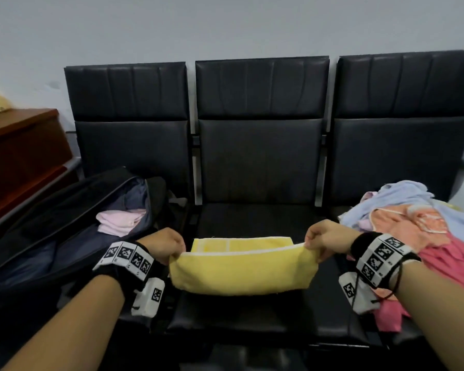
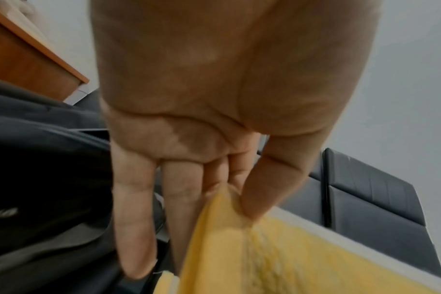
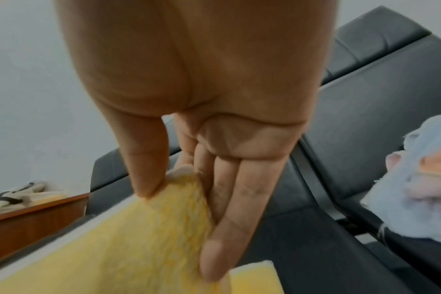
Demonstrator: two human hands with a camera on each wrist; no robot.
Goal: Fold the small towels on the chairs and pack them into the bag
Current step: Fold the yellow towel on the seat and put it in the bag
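Note:
A yellow towel (image 1: pixel 241 271) with a white hem lies on the middle chair seat (image 1: pixel 252 218), its near half lifted over the flat far half. My left hand (image 1: pixel 169 246) pinches the towel's left corner between thumb and fingers; the left wrist view shows that hand (image 2: pixel 235 201) on the yellow towel (image 2: pixel 277 258). My right hand (image 1: pixel 320 243) pinches the right corner, and the right wrist view shows this hand (image 3: pixel 174 187) on the yellow towel (image 3: pixel 129 248). An open dark bag (image 1: pixel 54 236) on the left chair holds a folded pink towel (image 1: pixel 119 220).
A heap of unfolded towels (image 1: pixel 418 228), light blue, orange and pink, covers the right chair. A brown wooden cabinet (image 1: pixel 19 156) stands left of the chairs. The black chair backs (image 1: pixel 260 129) stand against a grey wall.

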